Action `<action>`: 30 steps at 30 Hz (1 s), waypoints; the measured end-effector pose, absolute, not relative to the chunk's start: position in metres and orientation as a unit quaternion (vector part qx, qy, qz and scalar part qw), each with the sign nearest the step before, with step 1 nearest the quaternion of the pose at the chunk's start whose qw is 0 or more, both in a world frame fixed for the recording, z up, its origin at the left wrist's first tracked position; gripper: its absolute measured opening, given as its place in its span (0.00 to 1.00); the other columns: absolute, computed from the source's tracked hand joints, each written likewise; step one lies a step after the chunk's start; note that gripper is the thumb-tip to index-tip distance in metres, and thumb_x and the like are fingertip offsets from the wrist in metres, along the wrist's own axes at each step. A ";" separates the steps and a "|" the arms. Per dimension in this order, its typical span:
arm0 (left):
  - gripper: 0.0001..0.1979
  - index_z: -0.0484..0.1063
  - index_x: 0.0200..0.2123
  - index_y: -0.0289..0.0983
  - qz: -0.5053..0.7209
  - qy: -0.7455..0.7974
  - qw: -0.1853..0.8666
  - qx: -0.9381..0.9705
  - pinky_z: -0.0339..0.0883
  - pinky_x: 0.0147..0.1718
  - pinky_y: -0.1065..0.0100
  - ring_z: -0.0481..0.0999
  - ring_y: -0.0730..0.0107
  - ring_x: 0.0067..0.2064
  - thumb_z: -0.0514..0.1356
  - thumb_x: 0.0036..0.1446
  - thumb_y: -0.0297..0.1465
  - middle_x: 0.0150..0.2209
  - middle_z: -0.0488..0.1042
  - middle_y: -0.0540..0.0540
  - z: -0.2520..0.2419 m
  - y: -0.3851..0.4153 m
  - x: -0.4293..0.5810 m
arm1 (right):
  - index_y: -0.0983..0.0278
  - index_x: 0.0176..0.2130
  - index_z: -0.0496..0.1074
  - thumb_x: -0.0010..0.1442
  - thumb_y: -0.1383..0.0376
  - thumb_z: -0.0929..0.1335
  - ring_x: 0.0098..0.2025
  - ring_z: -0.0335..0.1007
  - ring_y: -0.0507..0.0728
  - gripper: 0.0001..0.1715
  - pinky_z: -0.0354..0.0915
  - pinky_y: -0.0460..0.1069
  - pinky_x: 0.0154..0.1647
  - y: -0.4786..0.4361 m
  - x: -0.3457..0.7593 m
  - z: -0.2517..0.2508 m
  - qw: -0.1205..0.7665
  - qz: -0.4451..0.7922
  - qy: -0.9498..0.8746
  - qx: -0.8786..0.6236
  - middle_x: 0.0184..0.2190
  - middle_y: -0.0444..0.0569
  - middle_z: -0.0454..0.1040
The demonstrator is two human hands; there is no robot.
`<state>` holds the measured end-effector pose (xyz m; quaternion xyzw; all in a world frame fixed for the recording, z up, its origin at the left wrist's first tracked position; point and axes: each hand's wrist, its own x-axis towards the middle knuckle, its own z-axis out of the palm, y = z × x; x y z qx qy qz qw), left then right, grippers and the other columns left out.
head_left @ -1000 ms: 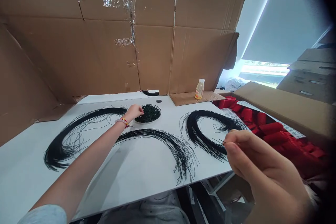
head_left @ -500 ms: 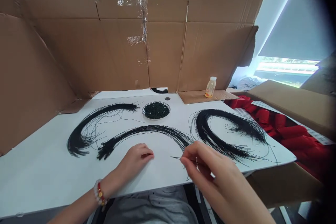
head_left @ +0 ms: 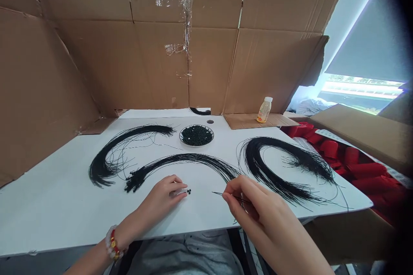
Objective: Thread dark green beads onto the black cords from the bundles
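My left hand (head_left: 166, 194) rests on the white table, thumb and index finger apart. A few tiny black beads (head_left: 189, 191) lie on the tabletop right at its fingertips. My right hand (head_left: 258, 208) is closed in a pinch on a thin black cord (head_left: 217, 193), whose tip points left toward the beads. Part of that cord is hidden behind my fingers. Behind both hands curves a bundle of black cords (head_left: 190, 157), with thick dark clumps at its left end. Farther back stands a round dish (head_left: 181, 138) filled with small dark beads.
More black cord bundles lie at left (head_left: 100, 167) and right (head_left: 258, 167) on the white table (head_left: 58, 206). Cardboard walls (head_left: 145, 68) stand behind and to the left. A small white-capped bottle (head_left: 264, 110) is at the back. At right, a carton holds red rolls (head_left: 364, 171).
My left thumb and index finger have parted, and small black beads now show on the table beside them. My right hand keeps its pinch on the cord. The view has shifted slightly.
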<state>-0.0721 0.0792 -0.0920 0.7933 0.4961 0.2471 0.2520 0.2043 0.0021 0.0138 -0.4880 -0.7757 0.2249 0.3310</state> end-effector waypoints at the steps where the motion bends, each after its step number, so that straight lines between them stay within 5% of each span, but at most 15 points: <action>1: 0.11 0.82 0.47 0.44 0.249 0.499 0.250 0.792 0.70 0.45 0.64 0.77 0.61 0.46 0.60 0.66 0.32 0.45 0.77 0.45 -0.091 0.079 -0.073 | 0.57 0.38 0.66 0.75 0.61 0.61 0.27 0.66 0.55 0.11 0.60 0.49 0.27 0.002 0.206 0.014 0.331 0.228 -0.774 -0.489 0.31 0.43 0.73; 9: 0.12 0.83 0.40 0.43 0.236 0.506 0.236 0.796 0.72 0.41 0.64 0.79 0.58 0.45 0.58 0.65 0.30 0.40 0.81 0.45 -0.089 0.076 -0.067 | 0.57 0.37 0.66 0.74 0.59 0.61 0.26 0.64 0.55 0.12 0.58 0.49 0.25 0.005 0.212 0.015 0.333 0.222 -0.769 -0.498 0.29 0.43 0.71; 15: 0.10 0.81 0.45 0.40 0.216 0.516 0.205 0.803 0.75 0.39 0.64 0.80 0.64 0.38 0.60 0.65 0.31 0.43 0.83 0.44 -0.076 0.113 -0.062 | 0.57 0.36 0.67 0.74 0.60 0.62 0.26 0.64 0.54 0.12 0.59 0.49 0.26 0.007 0.216 0.015 0.340 0.241 -0.757 -0.504 0.29 0.42 0.71; 20: 0.13 0.75 0.51 0.36 0.188 0.558 0.123 0.799 0.75 0.50 0.51 0.79 0.58 0.50 0.62 0.68 0.36 0.52 0.78 0.41 -0.049 0.213 -0.047 | 0.57 0.37 0.67 0.74 0.59 0.61 0.27 0.63 0.54 0.11 0.59 0.49 0.27 0.008 0.220 0.015 0.337 0.241 -0.751 -0.513 0.31 0.42 0.71; 30: 0.17 0.73 0.56 0.37 0.130 0.619 0.131 0.764 0.76 0.49 0.51 0.78 0.56 0.52 0.63 0.67 0.35 0.56 0.75 0.40 -0.057 0.291 -0.030 | 0.57 0.36 0.68 0.73 0.58 0.62 0.28 0.61 0.55 0.13 0.57 0.49 0.28 0.015 0.223 0.016 0.342 0.264 -0.736 -0.521 0.29 0.42 0.69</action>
